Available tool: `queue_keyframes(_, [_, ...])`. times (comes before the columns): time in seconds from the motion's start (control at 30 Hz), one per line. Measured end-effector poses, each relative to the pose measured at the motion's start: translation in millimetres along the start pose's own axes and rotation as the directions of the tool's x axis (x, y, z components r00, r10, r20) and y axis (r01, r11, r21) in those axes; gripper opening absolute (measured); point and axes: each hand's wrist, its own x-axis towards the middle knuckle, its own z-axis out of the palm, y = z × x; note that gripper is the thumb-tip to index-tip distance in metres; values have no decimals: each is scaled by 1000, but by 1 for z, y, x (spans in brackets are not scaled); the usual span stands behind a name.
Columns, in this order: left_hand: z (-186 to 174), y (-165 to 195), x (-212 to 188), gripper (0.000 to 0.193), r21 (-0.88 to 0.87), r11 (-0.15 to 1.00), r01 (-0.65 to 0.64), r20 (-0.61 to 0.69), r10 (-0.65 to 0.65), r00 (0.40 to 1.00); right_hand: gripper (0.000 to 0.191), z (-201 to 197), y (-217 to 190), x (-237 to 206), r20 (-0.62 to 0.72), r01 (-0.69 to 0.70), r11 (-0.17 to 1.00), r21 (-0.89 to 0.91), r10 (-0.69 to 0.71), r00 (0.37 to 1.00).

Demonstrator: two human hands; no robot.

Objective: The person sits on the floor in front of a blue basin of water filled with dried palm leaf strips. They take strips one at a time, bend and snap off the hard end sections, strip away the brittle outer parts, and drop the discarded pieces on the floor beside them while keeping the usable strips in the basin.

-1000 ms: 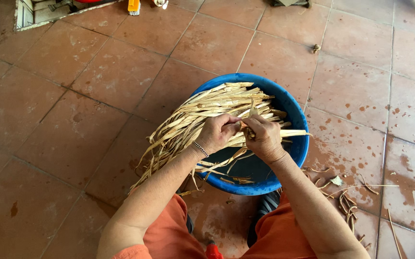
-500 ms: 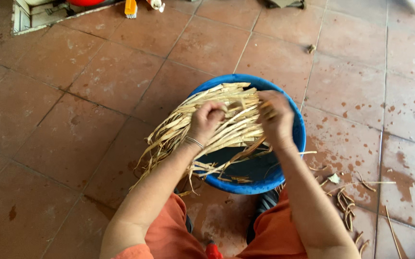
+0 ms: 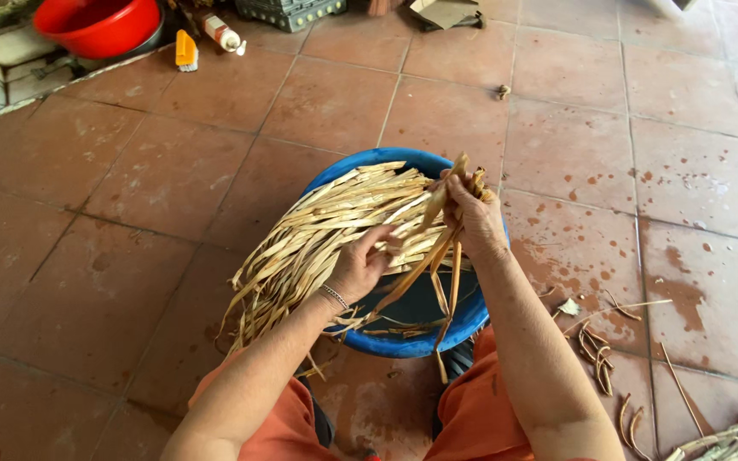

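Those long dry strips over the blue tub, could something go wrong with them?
Maybe. The dry strips hang far over the blue tub rim, so some might slide onto the floor tiles. The right hand lifts a few that dangle loose and could drop or snap. The left hand presses thin edges that might scratch.

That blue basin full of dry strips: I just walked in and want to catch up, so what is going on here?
A person in orange trousers sits on the tiled floor over a round blue plastic basin. The right hand lifts a few pale, dry plant strips in a closed grip above the basin. The left hand rests on the large bundle of the same strips lying across the basin's rim. Loose scraps lie on the tiles beside it.
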Motion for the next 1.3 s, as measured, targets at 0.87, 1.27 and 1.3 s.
queue_keyframes(0.87, [138, -190, -42, 62, 792, 608, -60, 512, -605, 610, 21, -133, 212, 25, -691, -658, 419, -626, 94, 717])
queue_keyframes(1.27, [137, -178, -26, 32, 663, 734, 148, 447, -546, 709, 24, -141, 228, 14, -648, -381, 900, -213, 162, 744])
queue_keyframes(1.3, [135, -168, -22, 31, 573, 804, 162, 421, -457, 783, 23, -139, 217, 11, -588, -332, 928, -169, 176, 790])
